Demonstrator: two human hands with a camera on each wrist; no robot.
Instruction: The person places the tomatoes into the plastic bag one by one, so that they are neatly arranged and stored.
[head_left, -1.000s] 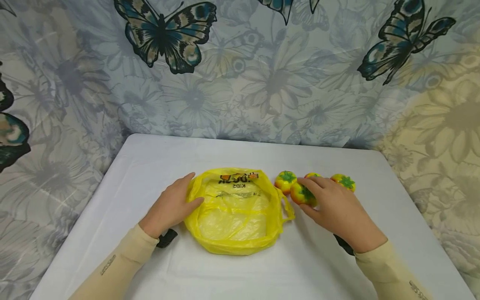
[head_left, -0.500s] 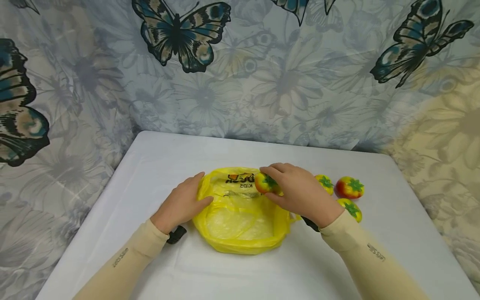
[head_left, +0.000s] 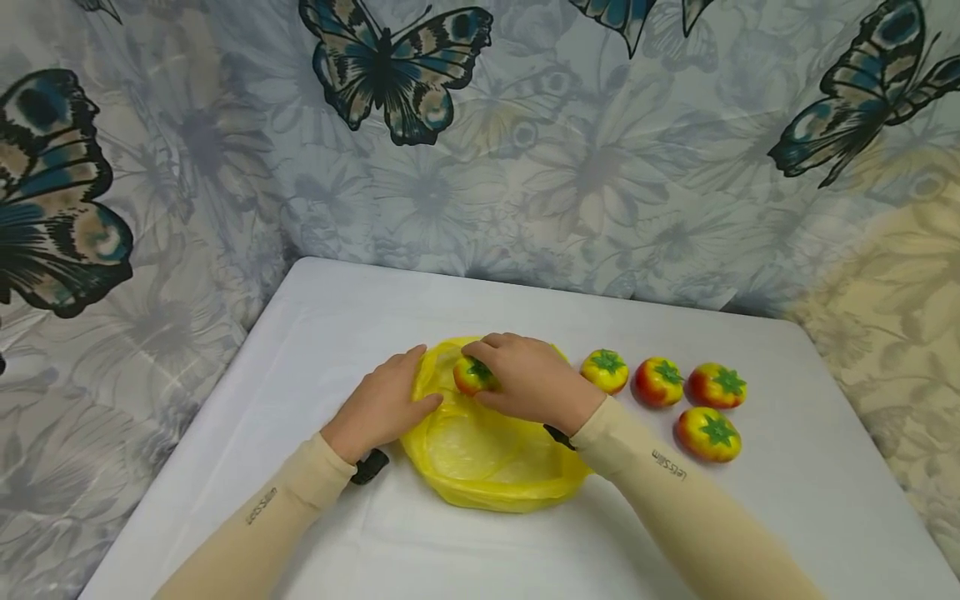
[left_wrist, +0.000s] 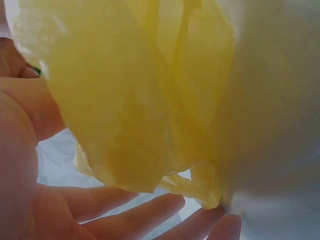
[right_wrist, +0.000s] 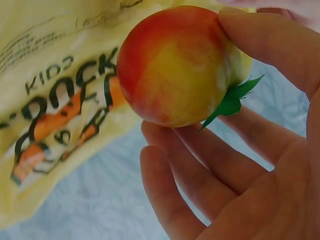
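My right hand point(head_left: 525, 377) grips a red and yellow toy persimmon point(right_wrist: 172, 67) with a green leafy top, between thumb and fingers. It is over the opening of a yellow plastic bag point(head_left: 480, 450), which stands on the table with its mouth spread. At the bag's left rim, my left hand point(head_left: 384, 404) rests with its thumb over the edge. In the left wrist view its fingers point(left_wrist: 137, 217) lie extended outside the bag wall, and the thumb goes partly behind the plastic. Several similar persimmons point(head_left: 708, 434) sit right of the bag.
A white cloth covers the table point(head_left: 450, 554). Behind it hangs a patterned fabric backdrop point(head_left: 585, 192) with butterflies and flowers. Black wrist cameras point(head_left: 370, 467) sit under the wrists, and my right forearm crosses in front of the persimmons.
My right hand has picked up a persimmon from the group and carried it left, over the bag. The left hand keeps its place at the bag's rim. The head view has shifted slightly.
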